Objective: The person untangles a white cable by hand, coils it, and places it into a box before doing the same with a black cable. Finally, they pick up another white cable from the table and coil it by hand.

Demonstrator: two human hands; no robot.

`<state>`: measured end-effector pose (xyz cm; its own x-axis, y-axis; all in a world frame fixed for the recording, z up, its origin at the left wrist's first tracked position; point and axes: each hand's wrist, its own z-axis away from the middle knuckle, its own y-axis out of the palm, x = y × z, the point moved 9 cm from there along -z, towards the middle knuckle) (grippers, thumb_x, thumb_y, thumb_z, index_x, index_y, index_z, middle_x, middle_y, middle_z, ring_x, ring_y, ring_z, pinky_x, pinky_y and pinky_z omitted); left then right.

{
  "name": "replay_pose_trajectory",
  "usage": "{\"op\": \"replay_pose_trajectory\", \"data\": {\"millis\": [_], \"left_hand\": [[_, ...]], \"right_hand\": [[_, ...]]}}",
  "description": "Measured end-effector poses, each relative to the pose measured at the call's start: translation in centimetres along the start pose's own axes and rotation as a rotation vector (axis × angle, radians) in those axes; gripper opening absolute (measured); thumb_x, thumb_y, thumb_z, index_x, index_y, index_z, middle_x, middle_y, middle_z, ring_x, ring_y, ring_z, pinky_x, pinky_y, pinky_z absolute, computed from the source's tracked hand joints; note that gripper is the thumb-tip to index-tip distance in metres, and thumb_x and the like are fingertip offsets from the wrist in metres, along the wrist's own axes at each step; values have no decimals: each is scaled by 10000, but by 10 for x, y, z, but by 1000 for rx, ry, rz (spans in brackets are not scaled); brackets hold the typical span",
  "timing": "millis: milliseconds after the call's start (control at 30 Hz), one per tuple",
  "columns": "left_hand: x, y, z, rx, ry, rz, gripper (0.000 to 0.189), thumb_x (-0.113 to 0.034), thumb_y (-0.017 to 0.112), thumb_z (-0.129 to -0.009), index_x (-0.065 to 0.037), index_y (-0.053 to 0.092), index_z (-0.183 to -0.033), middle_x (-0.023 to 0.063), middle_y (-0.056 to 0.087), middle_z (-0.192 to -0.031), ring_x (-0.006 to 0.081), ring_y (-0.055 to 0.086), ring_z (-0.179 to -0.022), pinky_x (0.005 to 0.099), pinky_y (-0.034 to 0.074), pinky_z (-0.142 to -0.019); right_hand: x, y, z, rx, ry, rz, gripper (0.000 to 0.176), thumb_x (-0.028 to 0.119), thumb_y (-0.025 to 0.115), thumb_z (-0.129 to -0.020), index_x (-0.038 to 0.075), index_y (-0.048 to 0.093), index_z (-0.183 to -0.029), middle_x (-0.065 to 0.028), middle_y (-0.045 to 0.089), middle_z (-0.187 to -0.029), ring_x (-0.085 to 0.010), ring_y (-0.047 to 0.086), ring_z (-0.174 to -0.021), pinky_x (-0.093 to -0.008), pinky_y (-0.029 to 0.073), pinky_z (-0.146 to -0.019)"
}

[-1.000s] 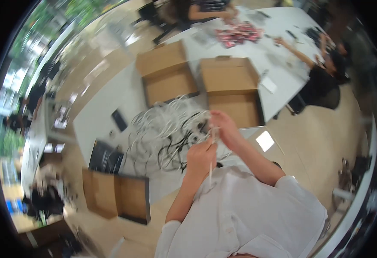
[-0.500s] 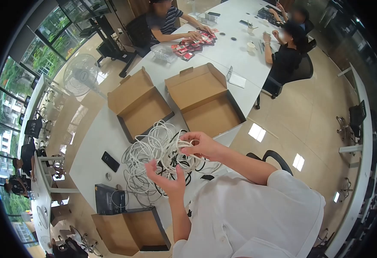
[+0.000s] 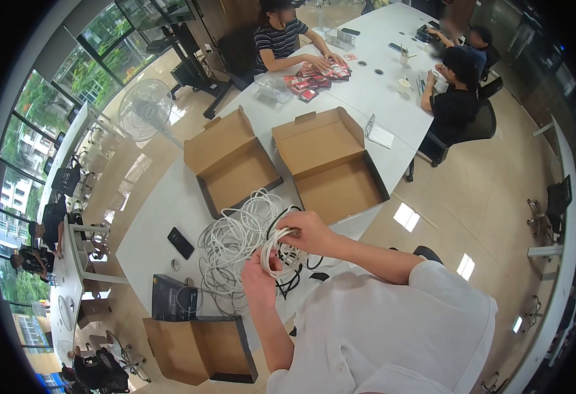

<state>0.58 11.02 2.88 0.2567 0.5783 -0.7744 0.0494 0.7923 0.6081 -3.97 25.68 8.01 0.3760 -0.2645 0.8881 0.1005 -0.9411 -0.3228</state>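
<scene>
A coiled white cable [image 3: 273,253] is held between my two hands above the table's near end. My left hand [image 3: 260,276] closes round the coil's lower left side. On the upper right of the same coil, my right hand [image 3: 304,233] grips with bent fingers. Just beyond and to the left lies a large tangle of white and grey cables [image 3: 225,246], close to the coil. Some black cable [image 3: 290,284] shows beneath and beside my hands. Where the coil's ends run is hidden by my fingers.
Two open cardboard boxes [image 3: 238,187] [image 3: 340,187] stand beyond the cables. Left are a black phone [image 3: 181,243] and a dark box [image 3: 170,299]; another open carton [image 3: 192,348] sits nearer. Across the white table [image 3: 366,92], a person handles red packets [image 3: 314,80]; others sit at right.
My left hand has gone from spread fingers to a closed grip on the white coil. My right hand has moved slightly down, still holding it. The view has shifted a little.
</scene>
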Motion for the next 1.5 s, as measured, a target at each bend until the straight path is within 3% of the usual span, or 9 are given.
{"op": "replay_pose_trajectory", "data": {"millis": [200,367,567,633,833,1133,1333,1433,1500], "left_hand": [[10,-18,0,-96,-225,503,305,-209,477,-921,25,517,-1113,91,529,-975,176,489,-825,285,449,-675],[-13,-50,-8,-141,-18,1070,319,-13,426,-925,-78,523,-1222,70,533,-1043,158,535,-851,288,510,-688],[-64,-110,-10,67,268,884,353,25,436,-900,-18,459,-1250,40,496,-896,105,495,-747,225,450,-612],[-71,-81,-9,-252,288,1059,404,2,459,-881,-2,440,-1285,1,455,-790,91,417,-616,217,394,-536],[-78,-54,-6,177,313,748,326,-293,552,-853,-38,590,-1051,-14,336,-609,106,197,-443,264,204,-434],[-103,-83,13,-103,573,885,73,-127,506,-897,-58,488,-890,13,422,-747,113,379,-634,255,327,-623],[-42,-80,6,-289,252,260,306,-159,521,-904,-9,516,-1171,54,531,-1000,156,501,-794,305,402,-731],[1,-70,-1,-262,19,-553,391,-136,571,-866,-14,534,-1235,117,541,-1167,236,535,-982,353,409,-897],[-8,-53,2,-325,248,-1109,424,-166,591,-857,-14,530,-1248,157,498,-1265,299,502,-1096,394,373,-967]], "right_hand": [[6,-4,-2,56,-14,-210,173,84,732,-737,6,619,-843,-64,586,-813,-155,570,-718,-286,436,-578],[23,-10,-3,87,-155,-419,162,20,723,-691,15,638,-830,-69,615,-822,-176,586,-748,-298,456,-648],[-17,-44,-1,-146,230,-794,100,52,648,-855,2,629,-940,-32,638,-830,-116,604,-745,-269,495,-691],[-32,-52,0,-260,265,-774,90,88,639,-875,13,605,-912,-39,627,-781,-120,609,-712,-275,503,-667],[-78,-51,6,-468,579,-1154,132,245,546,-948,116,565,-930,31,507,-723,-81,533,-660,-231,459,-599],[-88,-45,4,-496,600,-1145,197,297,511,-962,104,541,-934,32,541,-770,-83,561,-704,-215,470,-614],[-74,-39,0,-355,644,-1110,298,339,434,-978,72,561,-1014,3,577,-809,-137,592,-783,-250,484,-640],[-71,-22,3,-228,643,-1194,311,326,430,-979,55,560,-1059,-2,588,-836,-143,597,-819,-267,492,-652],[-65,-14,6,-172,668,-1235,298,306,435,-975,52,556,-1070,-4,594,-854,-144,595,-840,-271,498,-664]]}}
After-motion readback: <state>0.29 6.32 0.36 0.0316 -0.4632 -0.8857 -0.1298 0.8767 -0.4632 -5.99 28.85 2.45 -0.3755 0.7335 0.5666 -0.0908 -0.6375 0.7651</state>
